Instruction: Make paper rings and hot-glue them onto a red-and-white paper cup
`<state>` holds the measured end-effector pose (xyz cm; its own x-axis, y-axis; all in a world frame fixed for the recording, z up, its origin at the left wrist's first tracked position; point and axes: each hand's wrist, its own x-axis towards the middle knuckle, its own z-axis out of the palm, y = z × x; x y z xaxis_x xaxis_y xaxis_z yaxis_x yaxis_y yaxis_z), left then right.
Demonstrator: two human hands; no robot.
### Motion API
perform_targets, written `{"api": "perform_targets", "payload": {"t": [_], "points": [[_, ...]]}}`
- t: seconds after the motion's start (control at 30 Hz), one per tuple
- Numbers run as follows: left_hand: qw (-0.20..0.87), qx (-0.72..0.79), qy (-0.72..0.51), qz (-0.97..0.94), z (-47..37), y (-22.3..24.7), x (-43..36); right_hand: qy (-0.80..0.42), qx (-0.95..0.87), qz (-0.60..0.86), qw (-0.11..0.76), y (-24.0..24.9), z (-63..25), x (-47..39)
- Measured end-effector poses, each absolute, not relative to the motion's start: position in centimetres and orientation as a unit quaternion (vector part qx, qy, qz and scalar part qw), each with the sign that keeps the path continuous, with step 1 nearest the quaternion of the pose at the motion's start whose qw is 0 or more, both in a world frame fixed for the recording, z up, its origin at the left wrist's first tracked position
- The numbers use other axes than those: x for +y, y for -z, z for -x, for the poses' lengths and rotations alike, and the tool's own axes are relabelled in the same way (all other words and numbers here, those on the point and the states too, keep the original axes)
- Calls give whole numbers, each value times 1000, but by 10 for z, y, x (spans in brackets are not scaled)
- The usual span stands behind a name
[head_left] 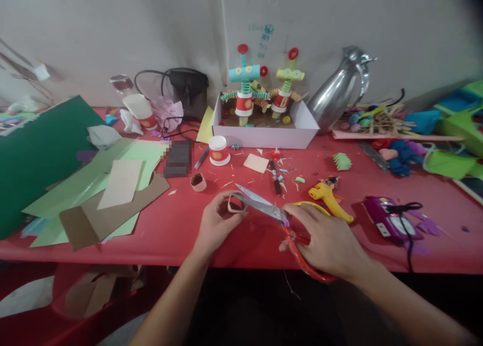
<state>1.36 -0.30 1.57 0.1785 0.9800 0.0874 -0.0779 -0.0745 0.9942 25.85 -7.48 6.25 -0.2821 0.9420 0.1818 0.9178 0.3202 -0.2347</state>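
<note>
My left hand (221,217) pinches a small ring of cardboard (234,203) above the front of the red table. In my right hand (328,235) are scissors (264,205) with red handles, their blades parted. One blade reaches to the cardboard ring; whether it is cutting I cannot tell. A similar short cardboard ring (198,183) stands on the table beyond my left hand. Behind it is an upturned red and white paper cup (219,150). A yellow glue gun (330,201) lies just past my right hand.
Two paper-cup figures (244,101) stand in a white box (264,137) at the back, beside a steel jug (337,91). Paper sheets (121,185) and a green board (45,159) lie left. A marker (274,177) sits among scraps; a purple device (390,217) with a cord is right.
</note>
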Motion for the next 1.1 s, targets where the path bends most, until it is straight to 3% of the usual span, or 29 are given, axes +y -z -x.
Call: {"api": "perform_targets", "payload": {"t": [0.7, 1.1], "points": [[576, 403, -448, -553, -10, -22, -6, 17, -855, 494, 155, -44, -266, -80], [491, 431, -466, -596, -12, -20, -6, 3, -825, 548, 138, -47, -271, -82]]}}
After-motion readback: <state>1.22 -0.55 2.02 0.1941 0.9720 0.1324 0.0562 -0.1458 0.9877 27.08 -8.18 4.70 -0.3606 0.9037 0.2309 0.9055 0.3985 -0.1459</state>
